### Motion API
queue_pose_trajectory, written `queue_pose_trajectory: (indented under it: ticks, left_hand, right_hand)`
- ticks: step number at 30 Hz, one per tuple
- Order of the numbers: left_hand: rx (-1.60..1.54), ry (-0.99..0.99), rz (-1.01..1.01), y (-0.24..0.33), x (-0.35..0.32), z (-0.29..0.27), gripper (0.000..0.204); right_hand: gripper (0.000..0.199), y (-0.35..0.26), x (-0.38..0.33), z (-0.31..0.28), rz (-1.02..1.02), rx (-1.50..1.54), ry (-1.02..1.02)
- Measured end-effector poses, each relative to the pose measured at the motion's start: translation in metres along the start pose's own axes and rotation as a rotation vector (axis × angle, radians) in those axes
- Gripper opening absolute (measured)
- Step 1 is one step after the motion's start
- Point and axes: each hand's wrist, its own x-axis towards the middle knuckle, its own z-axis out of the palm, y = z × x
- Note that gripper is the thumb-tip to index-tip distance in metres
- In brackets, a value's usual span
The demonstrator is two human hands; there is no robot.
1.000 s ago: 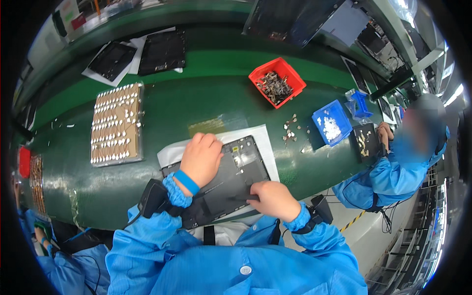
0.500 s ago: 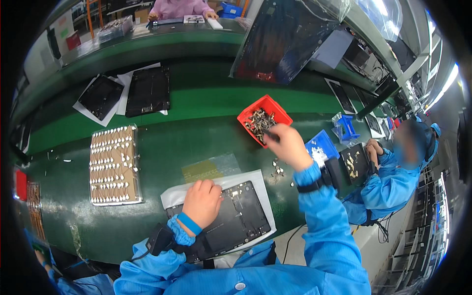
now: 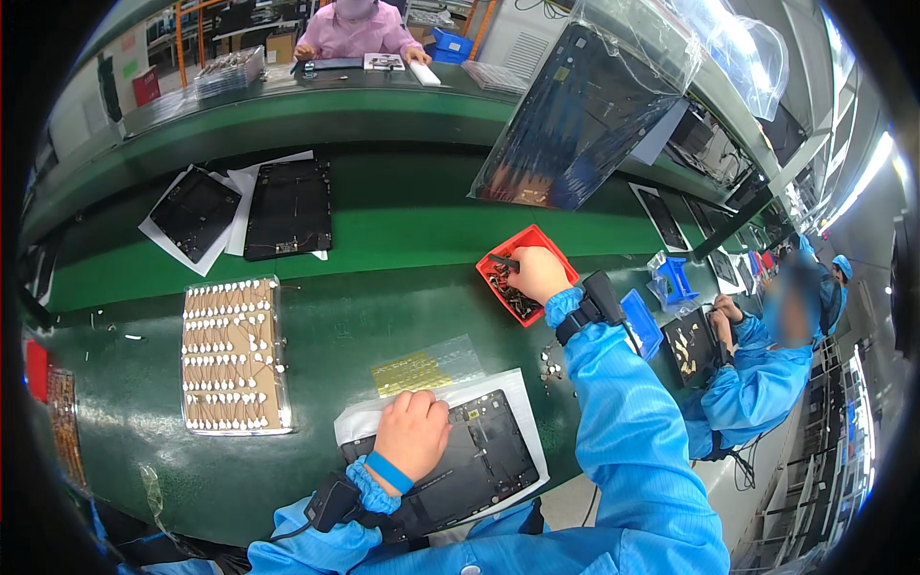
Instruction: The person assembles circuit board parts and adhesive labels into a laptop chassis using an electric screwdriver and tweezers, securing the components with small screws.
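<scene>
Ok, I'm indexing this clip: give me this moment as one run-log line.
left hand: on black tablet housing | right hand: holding dark slim tool at red parts bin | under housing: white sheet

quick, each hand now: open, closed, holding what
Left hand: curled over the flat black panel; whether it grips cannot be told.
Right hand: closed on a slim black tool, over the red plastic bin.

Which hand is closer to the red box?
Right. The right hand is over the red box, holding a dark tool; the left hand is farther away, at the black panel.
</scene>
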Motion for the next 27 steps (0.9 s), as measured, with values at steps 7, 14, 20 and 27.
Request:
queue_pose_trajectory:
  ticks: [7, 14, 20, 27]
  left_hand:
    - [0.004, -0.007, 0.008, 0.0, 0.002, 0.001, 0.026]
    - [0.003, -0.009, 0.003, 0.0, 0.0, 0.001, 0.025]
    - [-0.001, -0.001, 0.012, -0.001, -0.001, 0.001, 0.025]
    - [-0.012, 0.002, 0.018, -0.002, -0.001, 0.003, 0.025]
  right_hand:
    - [0.019, 0.005, -0.015, -0.029, 0.201, 0.443, 0.072]
    - [0.016, -0.001, -0.055, -0.045, 0.167, 0.606, 0.219]
    - [0.012, -0.04, -0.127, -0.041, 0.22, 0.988, 0.101]
    - [0.008, -0.063, -0.178, 0.004, 0.412, 0.971, -0.094]
